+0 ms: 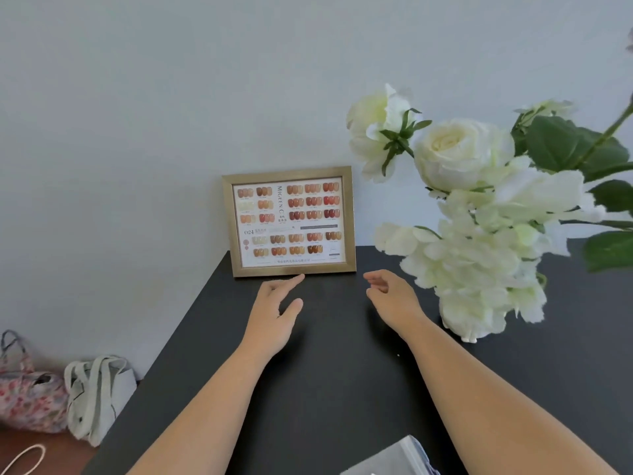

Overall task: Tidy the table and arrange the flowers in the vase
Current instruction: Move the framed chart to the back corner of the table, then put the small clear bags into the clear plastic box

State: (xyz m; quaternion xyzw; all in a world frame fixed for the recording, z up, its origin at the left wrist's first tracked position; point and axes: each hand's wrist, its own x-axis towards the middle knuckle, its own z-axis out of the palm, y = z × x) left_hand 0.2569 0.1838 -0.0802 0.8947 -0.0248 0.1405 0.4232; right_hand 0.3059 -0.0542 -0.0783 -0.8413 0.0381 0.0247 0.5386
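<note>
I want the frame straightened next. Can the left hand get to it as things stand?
Probably yes. The left hand is open and empty, its forefinger already at the lower edge of the picture frame; only bare table lies between them.

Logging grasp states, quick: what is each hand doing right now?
Left hand: open, empty, index fingertip at the lower edge of the gold-framed nail colour chart.
Right hand: open, fingers loosely curled, holding nothing, beside the white artificial flowers.
</note>
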